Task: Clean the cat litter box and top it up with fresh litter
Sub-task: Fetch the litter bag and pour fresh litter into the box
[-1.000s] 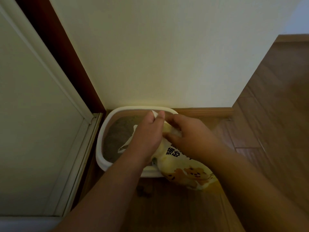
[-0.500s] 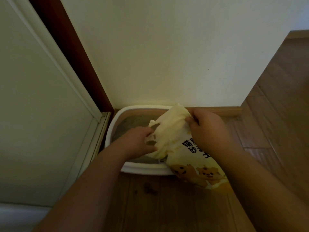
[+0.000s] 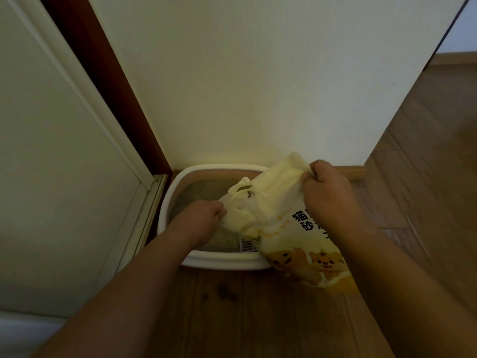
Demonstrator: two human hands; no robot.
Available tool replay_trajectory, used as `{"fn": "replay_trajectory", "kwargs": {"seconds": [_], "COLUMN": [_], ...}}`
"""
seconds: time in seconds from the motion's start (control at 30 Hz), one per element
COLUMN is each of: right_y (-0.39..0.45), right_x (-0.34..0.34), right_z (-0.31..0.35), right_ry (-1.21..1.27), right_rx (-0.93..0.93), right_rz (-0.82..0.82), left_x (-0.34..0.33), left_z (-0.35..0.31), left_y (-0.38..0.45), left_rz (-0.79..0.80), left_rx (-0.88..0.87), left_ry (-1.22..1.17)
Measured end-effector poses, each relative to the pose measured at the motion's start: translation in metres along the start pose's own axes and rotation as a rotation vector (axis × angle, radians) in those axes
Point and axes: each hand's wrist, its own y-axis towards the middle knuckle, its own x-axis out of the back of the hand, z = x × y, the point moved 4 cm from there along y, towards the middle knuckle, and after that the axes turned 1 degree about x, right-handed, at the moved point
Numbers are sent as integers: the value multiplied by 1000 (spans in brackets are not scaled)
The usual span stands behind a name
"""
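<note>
A white litter box (image 3: 222, 262) stands on the floor against the wall, with grey litter (image 3: 204, 192) inside. A pale yellow litter bag (image 3: 281, 223) with cartoon animals and black characters leans over the box's right side. My left hand (image 3: 200, 218) pinches the bag's left top edge above the litter. My right hand (image 3: 330, 192) grips the bag's right top edge near the wall. The bag's mouth is stretched between both hands. A white slotted scoop (image 3: 247, 245) peeks out under the bag inside the box.
A cream wall (image 3: 258, 86) rises right behind the box. A white door (image 3: 51, 177) with a dark brown frame (image 3: 111, 81) stands at the left. Wooden floor (image 3: 258, 319) spreads in front and to the right, with small dark crumbs (image 3: 227, 293) near the box.
My hands have pulled apart from a close grip at the bag's top, my left going left and down, my right going right. The bag's top has spread wide.
</note>
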Motion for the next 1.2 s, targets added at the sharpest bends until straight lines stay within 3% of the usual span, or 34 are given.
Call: {"fn": "replay_trajectory", "kwargs": {"seconds": [0.43, 0.8, 0.93, 1.07, 1.2], "right_y": [-2, 3, 10, 16, 26], "right_x": [4, 14, 19, 24, 26], "right_z": [2, -5, -10, -14, -21], "right_ry": [-28, -61, -69, -71, -67], "right_rx": [-2, -61, -86, -53, -47], "right_rz": [-7, -81, -133, -198, -249], "left_x": [5, 5, 6, 16, 22], "left_z": [-9, -44, -54, -68, -71], "left_y": [-4, -12, -16, -23, -22], "left_rz": [-53, -140, -263, -483, -578], "left_rx": [3, -146, -285, -448, -439], "left_ry": [-23, -73, -10, 2, 29]}}
